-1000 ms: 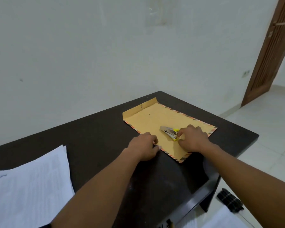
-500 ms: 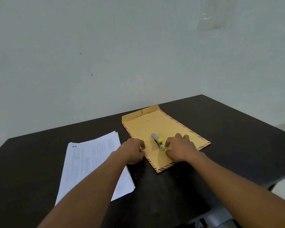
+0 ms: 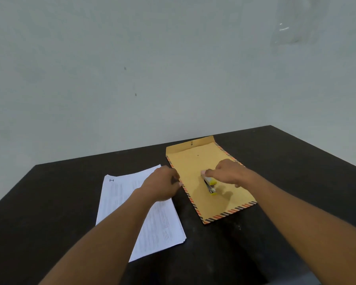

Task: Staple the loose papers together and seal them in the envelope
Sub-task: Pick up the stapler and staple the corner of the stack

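Since a moment ago, the right hand (image 3: 229,171) has been raised, its fingers pinched on the far end of the stapler (image 3: 210,185) on the brown envelope (image 3: 195,161). Curled together, the left hand (image 3: 162,185) is rested at the envelope's edge, over the papers (image 3: 119,194).

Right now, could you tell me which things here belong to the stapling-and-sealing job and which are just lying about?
For the job:
stack of papers
stapler, lying on the envelope
envelope, flap open

Just there:
black table
Nothing else lies on it.
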Tool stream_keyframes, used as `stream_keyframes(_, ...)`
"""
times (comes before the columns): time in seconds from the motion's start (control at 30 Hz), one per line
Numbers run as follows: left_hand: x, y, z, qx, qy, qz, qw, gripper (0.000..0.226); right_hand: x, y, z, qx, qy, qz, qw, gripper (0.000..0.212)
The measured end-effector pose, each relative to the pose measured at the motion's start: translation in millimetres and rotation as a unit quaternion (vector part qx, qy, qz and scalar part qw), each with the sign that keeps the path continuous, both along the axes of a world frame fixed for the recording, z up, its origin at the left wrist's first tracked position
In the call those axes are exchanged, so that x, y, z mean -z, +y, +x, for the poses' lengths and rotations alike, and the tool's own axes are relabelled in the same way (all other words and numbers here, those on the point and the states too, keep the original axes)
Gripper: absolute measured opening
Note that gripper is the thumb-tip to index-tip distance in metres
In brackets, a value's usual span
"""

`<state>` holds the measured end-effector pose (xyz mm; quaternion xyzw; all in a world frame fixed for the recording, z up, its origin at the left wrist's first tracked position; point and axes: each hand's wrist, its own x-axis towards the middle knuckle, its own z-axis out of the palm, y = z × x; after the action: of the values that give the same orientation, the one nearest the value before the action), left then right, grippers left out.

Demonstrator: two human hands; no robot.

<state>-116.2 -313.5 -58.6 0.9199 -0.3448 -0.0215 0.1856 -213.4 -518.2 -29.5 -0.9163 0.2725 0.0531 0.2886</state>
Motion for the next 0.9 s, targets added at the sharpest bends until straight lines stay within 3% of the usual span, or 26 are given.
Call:
stream_keyframes(0.33, 14, 123, 34, -0.237, -0.012, -0.021, 0.971, 0.03, 20, 42, 36, 0.011, 0.018, -0.162, 0.987, 0.024)
stream_keyframes(0.47, 23, 148, 42, -0.275, 0.03, 0.006, 0.961, 0.032, 22, 57, 42, -0.026, 0.003, -0.203, 0.979, 0.022)
stream_keyframes(0.6, 30, 158, 46, -0.271, 0.088, 0.016, 0.958, 0.033, 30, 73, 50, -0.044, -0.007, -0.185, 0.982, 0.03)
stream_keyframes(0.8, 26, 154, 46, -0.279, 0.085, 0.028, 0.956, 0.048, 42, 98, 60, -0.066, -0.017, -0.205, 0.976, 0.043)
stream_keyframes(0.9, 27, 151, 49, -0.297, 0.098, -0.016, 0.95, 0.054, 50, 101, 63, -0.049, -0.007, -0.206, 0.977, 0.049)
